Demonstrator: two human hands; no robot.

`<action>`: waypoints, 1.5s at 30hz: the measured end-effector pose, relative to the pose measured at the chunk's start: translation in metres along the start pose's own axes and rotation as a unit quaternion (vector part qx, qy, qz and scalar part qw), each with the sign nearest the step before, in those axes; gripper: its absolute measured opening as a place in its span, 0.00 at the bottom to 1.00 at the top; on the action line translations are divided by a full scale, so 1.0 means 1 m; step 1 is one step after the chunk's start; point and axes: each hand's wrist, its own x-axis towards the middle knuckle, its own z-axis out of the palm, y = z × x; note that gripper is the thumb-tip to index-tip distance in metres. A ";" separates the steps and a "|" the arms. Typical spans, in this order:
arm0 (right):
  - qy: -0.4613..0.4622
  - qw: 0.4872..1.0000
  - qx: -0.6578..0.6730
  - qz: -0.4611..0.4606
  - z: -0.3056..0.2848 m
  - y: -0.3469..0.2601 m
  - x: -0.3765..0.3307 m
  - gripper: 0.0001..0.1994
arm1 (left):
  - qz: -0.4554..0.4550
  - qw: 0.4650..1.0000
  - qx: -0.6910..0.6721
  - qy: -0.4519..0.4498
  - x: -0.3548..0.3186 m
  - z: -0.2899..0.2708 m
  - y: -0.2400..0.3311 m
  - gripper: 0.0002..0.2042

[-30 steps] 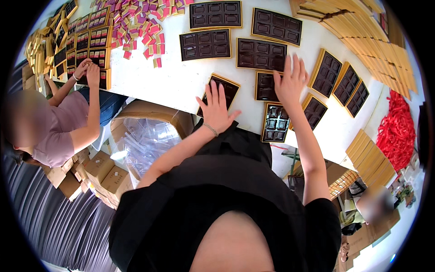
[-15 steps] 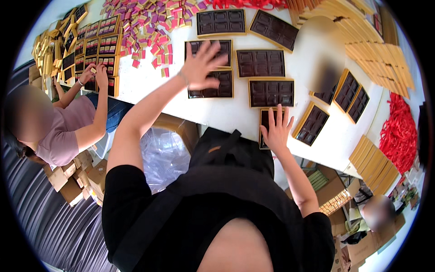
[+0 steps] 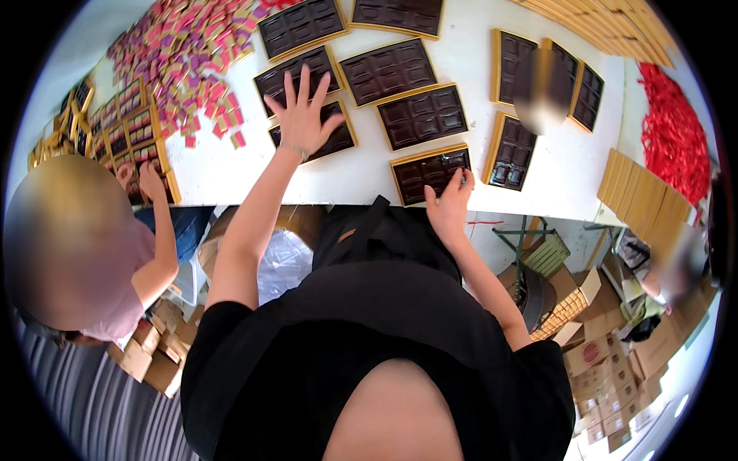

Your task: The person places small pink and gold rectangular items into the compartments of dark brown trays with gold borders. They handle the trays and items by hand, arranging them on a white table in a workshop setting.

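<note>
My left hand point(image 3: 302, 123) has its fingers spread over two gold-edged boxes with dark brown compartment inserts. It covers part of the farther box point(image 3: 265, 81) and the nearer box point(image 3: 338, 134); whether it touches them I cannot tell. At the table's front edge, my right hand point(image 3: 450, 207) holds the corner of another such box point(image 3: 419, 175), thumb on its near side and fingers bent at its right end. This box lies flat on the table. Beyond it are similar boxes, including a middle box point(image 3: 421, 117) and a farther box point(image 3: 388, 71).
More dark-insert boxes point(image 3: 510, 154) lie at the right on the white table point(image 3: 354, 180). Small pink, purple and gold wrapped pieces point(image 3: 192, 69) are heaped far left. A co-worker's hand point(image 3: 151, 182) is at filled boxes point(image 3: 127, 127). Red ribbon point(image 3: 676, 123) and gold lids point(image 3: 642, 192) are right.
The view has turned, shifting the table contents. My right hand's spread fingers have bent around the near box's corner, and that box now lies more crosswise. My left hand stays spread over the left boxes.
</note>
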 end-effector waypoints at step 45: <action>-0.082 0.969 -0.110 -0.206 -0.108 0.049 0.117 0.52 | 0.129 0.661 -0.722 0.160 0.335 -0.456 -0.094 0.17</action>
